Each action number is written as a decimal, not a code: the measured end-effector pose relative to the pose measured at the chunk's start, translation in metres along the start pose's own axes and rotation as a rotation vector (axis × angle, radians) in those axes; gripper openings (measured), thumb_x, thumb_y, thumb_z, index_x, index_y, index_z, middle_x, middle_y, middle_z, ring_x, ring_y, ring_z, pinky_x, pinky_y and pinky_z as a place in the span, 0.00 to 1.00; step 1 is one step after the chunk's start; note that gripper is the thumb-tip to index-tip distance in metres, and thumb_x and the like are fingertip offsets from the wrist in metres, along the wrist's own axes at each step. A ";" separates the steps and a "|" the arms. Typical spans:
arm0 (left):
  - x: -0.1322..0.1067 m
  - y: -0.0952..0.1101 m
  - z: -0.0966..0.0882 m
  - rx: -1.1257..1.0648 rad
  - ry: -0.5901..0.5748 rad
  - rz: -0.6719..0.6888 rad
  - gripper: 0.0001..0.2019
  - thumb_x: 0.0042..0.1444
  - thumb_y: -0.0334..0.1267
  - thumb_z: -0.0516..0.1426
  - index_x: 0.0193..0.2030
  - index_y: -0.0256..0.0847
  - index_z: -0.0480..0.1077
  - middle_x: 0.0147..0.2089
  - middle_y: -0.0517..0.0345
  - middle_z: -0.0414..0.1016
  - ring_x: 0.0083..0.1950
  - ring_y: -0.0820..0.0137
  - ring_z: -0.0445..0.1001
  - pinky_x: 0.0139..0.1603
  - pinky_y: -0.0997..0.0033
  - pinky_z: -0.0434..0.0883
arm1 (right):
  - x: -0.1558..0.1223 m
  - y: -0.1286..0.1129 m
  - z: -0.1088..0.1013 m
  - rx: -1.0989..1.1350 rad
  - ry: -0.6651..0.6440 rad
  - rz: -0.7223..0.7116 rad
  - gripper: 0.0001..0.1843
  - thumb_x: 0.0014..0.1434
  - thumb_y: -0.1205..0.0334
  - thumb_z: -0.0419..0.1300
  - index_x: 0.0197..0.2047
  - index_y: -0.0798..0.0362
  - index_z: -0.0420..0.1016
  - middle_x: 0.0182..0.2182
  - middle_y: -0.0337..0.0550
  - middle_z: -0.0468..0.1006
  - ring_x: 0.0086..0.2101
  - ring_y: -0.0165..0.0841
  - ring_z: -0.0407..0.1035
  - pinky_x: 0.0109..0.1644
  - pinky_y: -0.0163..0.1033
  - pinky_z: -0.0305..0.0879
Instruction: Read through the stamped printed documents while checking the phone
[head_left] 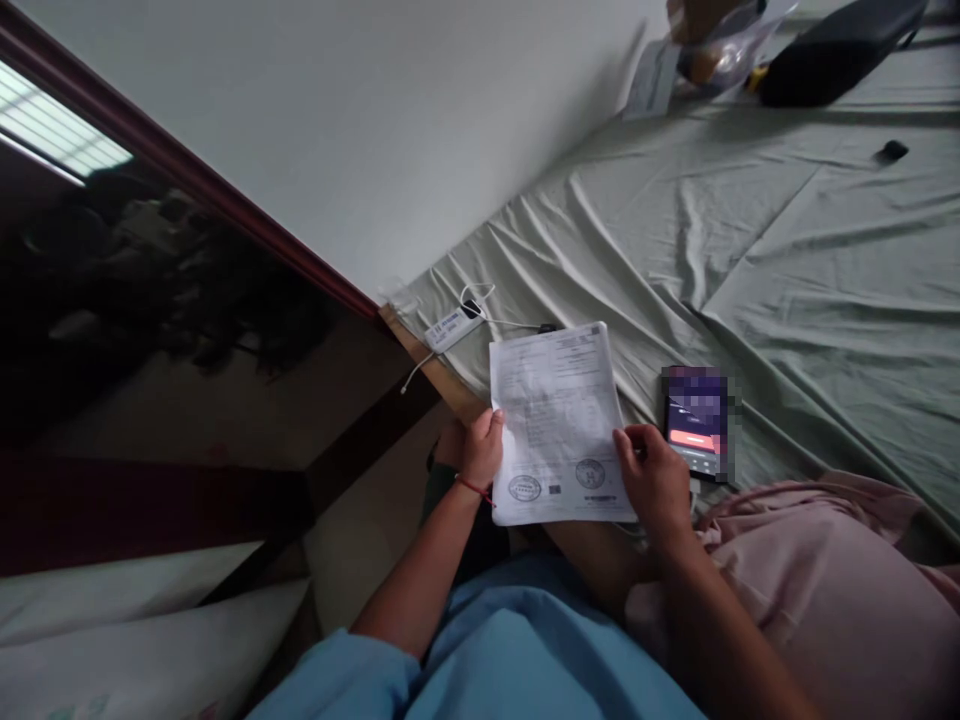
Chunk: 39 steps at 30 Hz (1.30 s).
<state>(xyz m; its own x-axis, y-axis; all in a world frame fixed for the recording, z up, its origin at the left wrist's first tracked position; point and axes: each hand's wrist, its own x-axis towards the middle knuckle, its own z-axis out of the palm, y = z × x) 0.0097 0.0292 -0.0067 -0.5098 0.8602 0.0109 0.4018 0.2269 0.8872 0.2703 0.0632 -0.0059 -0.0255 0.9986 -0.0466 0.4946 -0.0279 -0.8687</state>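
Observation:
A white printed paper sheet (559, 420) with two round stamps near its lower edge is held over the edge of a bed. My left hand (478, 450), with a red thread at the wrist, grips the sheet's left edge. My right hand (654, 475) pinches its lower right edge. A lit phone (696, 422) lies on the sheet-covered bed just right of my right hand.
A grey-green bedsheet (750, 250) covers the bed. A white adapter with cable (453, 328) lies at the bed's corner. A pink pillow (817, 590) rests at lower right. A black bag (832, 50), plastic packet (720, 50) and small black object (892, 151) lie far off. A dark window (135, 300) fills the left.

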 end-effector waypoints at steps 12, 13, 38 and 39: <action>-0.015 -0.003 0.000 -0.415 -0.012 -0.126 0.23 0.55 0.57 0.62 0.28 0.36 0.71 0.27 0.58 0.69 0.29 0.73 0.63 0.32 0.74 0.61 | -0.001 -0.001 -0.004 -0.207 -0.063 0.075 0.13 0.63 0.52 0.60 0.33 0.52 0.74 0.28 0.41 0.75 0.27 0.32 0.63 0.32 0.35 0.44; -0.015 -0.004 0.000 -0.415 -0.016 -0.130 0.23 0.55 0.57 0.62 0.28 0.35 0.71 0.27 0.58 0.69 0.29 0.73 0.64 0.31 0.75 0.61 | -0.002 -0.001 -0.004 -0.212 -0.060 0.065 0.12 0.63 0.53 0.61 0.33 0.52 0.73 0.28 0.40 0.74 0.27 0.31 0.63 0.32 0.35 0.44; -0.005 0.019 -0.004 -0.518 -0.109 -0.455 0.33 0.34 0.60 0.73 0.38 0.32 0.77 0.33 0.49 0.79 0.32 0.64 0.77 0.32 0.69 0.75 | -0.004 -0.011 -0.010 0.171 -0.123 -0.104 0.14 0.63 0.54 0.59 0.30 0.54 0.67 0.26 0.38 0.70 0.27 0.28 0.62 0.34 0.33 0.53; -0.004 0.022 -0.006 -0.525 -0.143 -0.498 0.32 0.33 0.57 0.74 0.39 0.32 0.77 0.34 0.48 0.79 0.32 0.63 0.77 0.33 0.67 0.76 | -0.005 -0.012 -0.011 0.219 -0.127 -0.133 0.15 0.64 0.54 0.58 0.30 0.54 0.66 0.26 0.38 0.70 0.27 0.28 0.61 0.34 0.33 0.54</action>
<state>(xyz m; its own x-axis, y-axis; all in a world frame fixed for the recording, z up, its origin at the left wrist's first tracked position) 0.0161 0.0285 0.0152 -0.4182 0.7716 -0.4793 -0.2864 0.3887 0.8757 0.2736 0.0592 0.0101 -0.1929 0.9809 0.0259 0.2803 0.0804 -0.9565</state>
